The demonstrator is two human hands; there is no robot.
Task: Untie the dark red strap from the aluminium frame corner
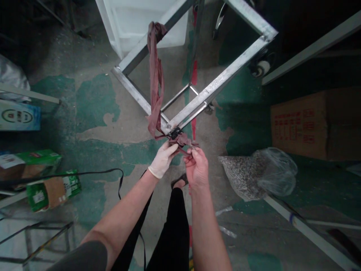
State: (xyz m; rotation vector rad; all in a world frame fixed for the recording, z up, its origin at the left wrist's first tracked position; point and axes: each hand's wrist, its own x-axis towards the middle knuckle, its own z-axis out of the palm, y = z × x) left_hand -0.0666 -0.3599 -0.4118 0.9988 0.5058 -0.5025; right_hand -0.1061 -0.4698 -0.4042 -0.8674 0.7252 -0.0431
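Forearms lead to hands pinching cloth; carton lettering blurred.

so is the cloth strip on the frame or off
On: the cloth strip is looped over the metal frame, crossing two of its sides.

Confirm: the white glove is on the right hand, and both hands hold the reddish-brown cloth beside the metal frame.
No: the head view shows the white glove on the left hand; the right hand is bare. Both do hold the cloth beside the metal frame.
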